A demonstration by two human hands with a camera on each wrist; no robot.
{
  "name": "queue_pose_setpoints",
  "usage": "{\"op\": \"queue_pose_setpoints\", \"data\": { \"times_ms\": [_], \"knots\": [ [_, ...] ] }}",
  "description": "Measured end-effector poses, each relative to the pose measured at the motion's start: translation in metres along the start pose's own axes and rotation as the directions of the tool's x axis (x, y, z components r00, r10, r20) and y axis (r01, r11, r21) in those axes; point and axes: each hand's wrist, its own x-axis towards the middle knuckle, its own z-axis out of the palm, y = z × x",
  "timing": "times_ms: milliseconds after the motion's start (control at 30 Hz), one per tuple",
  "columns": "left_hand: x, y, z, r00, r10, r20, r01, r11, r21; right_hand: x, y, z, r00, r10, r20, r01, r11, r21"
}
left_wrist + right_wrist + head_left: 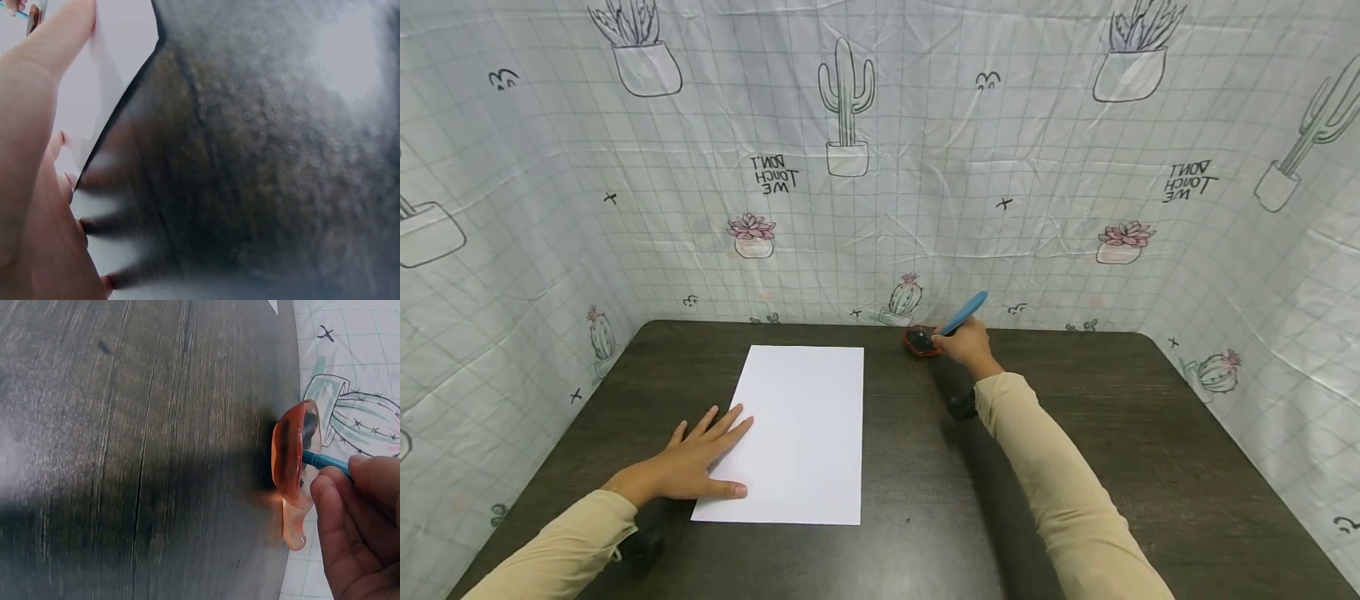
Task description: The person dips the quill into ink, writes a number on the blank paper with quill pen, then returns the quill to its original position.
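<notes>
My left hand (700, 465) lies with fingers spread on the left side of a white sheet of paper (805, 433), some fingertips past its edge. In the left wrist view, the thumb (69, 31) rests over the paper. Near the table's back edge, my right hand (967, 344) pinches a slim blue paintbrush (964, 313). The brush slants down into a small translucent orange dish (289, 456) that has a rounded tab and something black inside. The brush's tip is hidden in the dish. Thumb and fingers close round its shaft in the right wrist view.
A dark wooden table (917, 500) carries all of this. Behind it and along both sides hangs a white gridded curtain (925, 192) printed with cacti, close to the dish. Dark wrist devices (961, 406) sit under both cuffs.
</notes>
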Motion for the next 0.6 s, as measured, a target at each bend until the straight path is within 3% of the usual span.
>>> {"op": "queue_pose_setpoints", "data": {
  "times_ms": [600],
  "knots": [
    [0.0008, -0.0034, 0.0006, 1.000, 0.004, 0.000, -0.004, 1.000, 0.002, -0.0006, -0.0071, 0.0051, 0.998, 0.040, -0.058, -0.040, 0.999, 0.008]
  ]
}}
